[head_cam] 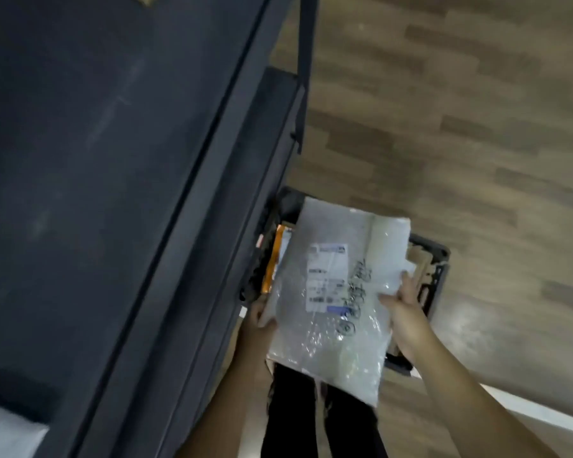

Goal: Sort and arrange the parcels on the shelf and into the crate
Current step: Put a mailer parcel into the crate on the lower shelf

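Both hands hold a flat white plastic parcel (pixel 336 292) with a paper label. The left hand (pixel 260 317) is closed on its left edge. The right hand (pixel 402 309) is closed on its right edge. The parcel is above a dark plastic crate (pixel 439 259) on the wooden floor (pixel 460 127), beside a dark metal shelf (pixel 113 160).

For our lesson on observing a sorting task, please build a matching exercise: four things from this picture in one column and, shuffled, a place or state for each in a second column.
Things:
1. white plastic mailer bag with printed label
2. dark plastic crate
3. tall dark metal shelf unit
4. orange-edged parcel

Places or states:
A. standing on the wood-pattern floor, under the bag
B. filling the picture's left side
C. held by the left hand and right hand
D. upright inside the crate, at its shelf side

Pairs: 1-C, 2-A, 3-B, 4-D
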